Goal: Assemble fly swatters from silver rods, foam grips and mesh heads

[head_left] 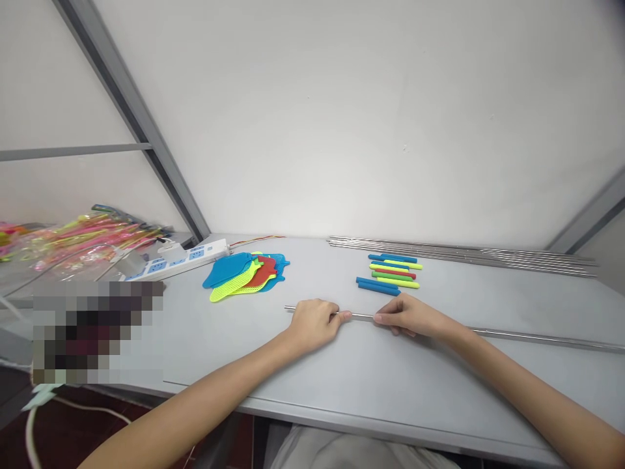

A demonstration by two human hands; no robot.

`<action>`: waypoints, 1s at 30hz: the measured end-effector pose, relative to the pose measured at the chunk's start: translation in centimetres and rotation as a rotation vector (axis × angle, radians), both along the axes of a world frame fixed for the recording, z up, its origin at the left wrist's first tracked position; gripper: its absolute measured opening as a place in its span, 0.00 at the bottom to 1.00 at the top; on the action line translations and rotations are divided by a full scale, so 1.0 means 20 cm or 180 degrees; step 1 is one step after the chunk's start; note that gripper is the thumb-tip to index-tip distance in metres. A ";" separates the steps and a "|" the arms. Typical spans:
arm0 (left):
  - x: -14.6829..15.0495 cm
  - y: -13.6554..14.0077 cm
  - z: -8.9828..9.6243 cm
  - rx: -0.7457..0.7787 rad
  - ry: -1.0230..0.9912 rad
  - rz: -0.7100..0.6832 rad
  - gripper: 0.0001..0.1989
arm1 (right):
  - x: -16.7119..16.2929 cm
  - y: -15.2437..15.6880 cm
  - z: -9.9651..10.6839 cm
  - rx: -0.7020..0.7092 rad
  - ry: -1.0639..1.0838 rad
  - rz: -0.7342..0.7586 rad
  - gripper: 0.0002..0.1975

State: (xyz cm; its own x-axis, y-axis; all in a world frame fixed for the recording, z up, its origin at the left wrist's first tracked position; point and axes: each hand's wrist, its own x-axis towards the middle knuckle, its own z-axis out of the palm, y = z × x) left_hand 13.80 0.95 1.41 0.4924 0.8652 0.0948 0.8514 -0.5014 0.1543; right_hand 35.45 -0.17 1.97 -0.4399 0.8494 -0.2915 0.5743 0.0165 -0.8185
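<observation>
A long thin metal rod (547, 339) runs sideways just above or on the grey table, out past the right edge of view. My left hand (315, 322) is closed around it near its left end, thumb pointing right. My right hand (413, 316) pinches the same rod a short way to the right, between thumb and fingers. Beyond my right hand lie several blue, yellow, green and red plastic handle tubes (393, 275). Left of and behind my left hand is an overlapping pile of flat perforated fly swatter heads (239, 277) in blue, yellow and red.
Several more metal rods (454, 253) lie along the wall at the back right. A white power strip (178, 260) with plugs and cables stands at the left. Bagged colourful sticks (97, 238) are heaped beyond it. The table's front edge (342, 420) is close to me.
</observation>
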 end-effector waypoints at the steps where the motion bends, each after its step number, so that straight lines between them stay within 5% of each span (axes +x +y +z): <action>1: 0.00 0.00 0.00 0.0005 -0.0006 -0.0005 0.27 | 0.00 0.00 0.00 -0.0009 0.0012 0.0006 0.21; 30: 0.00 0.03 0.01 -0.0154 -0.0039 0.0344 0.31 | -0.06 -0.06 -0.02 -0.0112 0.0266 -0.0189 0.19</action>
State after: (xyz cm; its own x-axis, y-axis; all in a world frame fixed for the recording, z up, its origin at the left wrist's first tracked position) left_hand 13.85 1.62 1.69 0.3951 0.9169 0.0571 0.8980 -0.3986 0.1866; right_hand 34.18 -1.41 1.58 -0.4131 0.8646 -0.2861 0.5031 -0.0452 -0.8631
